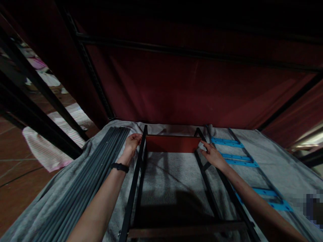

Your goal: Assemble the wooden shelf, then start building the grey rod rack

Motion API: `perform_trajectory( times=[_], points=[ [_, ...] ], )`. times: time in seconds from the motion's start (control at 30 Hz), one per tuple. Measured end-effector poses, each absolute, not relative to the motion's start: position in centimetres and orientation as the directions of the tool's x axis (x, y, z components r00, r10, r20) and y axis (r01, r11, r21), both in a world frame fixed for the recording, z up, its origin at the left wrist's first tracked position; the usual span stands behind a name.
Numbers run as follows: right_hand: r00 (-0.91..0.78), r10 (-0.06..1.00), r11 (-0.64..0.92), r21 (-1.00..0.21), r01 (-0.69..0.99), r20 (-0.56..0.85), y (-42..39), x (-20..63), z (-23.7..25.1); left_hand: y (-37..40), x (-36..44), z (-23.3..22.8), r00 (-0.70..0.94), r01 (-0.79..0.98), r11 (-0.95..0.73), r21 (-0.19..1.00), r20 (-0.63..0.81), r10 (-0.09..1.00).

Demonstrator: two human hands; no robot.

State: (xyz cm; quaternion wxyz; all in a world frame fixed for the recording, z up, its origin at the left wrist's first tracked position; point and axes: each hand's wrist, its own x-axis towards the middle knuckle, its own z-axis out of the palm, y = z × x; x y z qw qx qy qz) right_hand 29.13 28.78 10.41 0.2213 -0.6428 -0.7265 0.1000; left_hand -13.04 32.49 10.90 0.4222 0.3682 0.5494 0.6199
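Both arms are stretched well forward over the grey blanket [166,181], and the work in hand looks like seating a red panel [173,144] between the two uprights of a black metal frame [133,188]. The panel stands on edge near the blanket's far edge, spanning the gap between the frame's left rail and right rail, right below the dark red backdrop [176,87]. The left hand [132,141], with a black wristband [119,167] on the wrist, is at the panel's left end, fingers curled over the top of the left rail and closed on it. The right hand [213,155] is at the panel's right end, wrist low, fingers spread and reaching forward so the tips touch the panel's corner by the right rail; it looks like a press or a steadying touch, not a full grasp. My read is that the panel is being lined up with the rails, and the next move calls for even pressure from both ends so it sits square and does not tilt. A bundle of grey rods [93,174] lies along the blanket's left edge, just beside the left forearm. Toward the right edge lies another frame with blue cross strips [237,156], just beyond the right hand.
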Motion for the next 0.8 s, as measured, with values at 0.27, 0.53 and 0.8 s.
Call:
perform_trajectory(
  times=[0.27,0.53,0.8],
  points=[
    [-0.069,0.98,0.144,-0.425,0.894,0.188,28.9,29.2,10.3,32.8,-13.3,10.9,-0.359,-0.12,-0.038,0.992,-0.008,0.933],
    [-0.076,0.982,0.145,-0.427,0.893,0.173,28.9,29.2,10.4,32.5,-13.1,10.8,-0.361,-0.092,-0.024,0.995,-0.011,0.933],
    [-0.085,0.982,0.15,-0.419,0.896,0.171,28.8,29.2,10.4,33.6,-13.6,10.4,-0.345,0.106,-0.064,0.992,0.097,0.934]
  ],
)
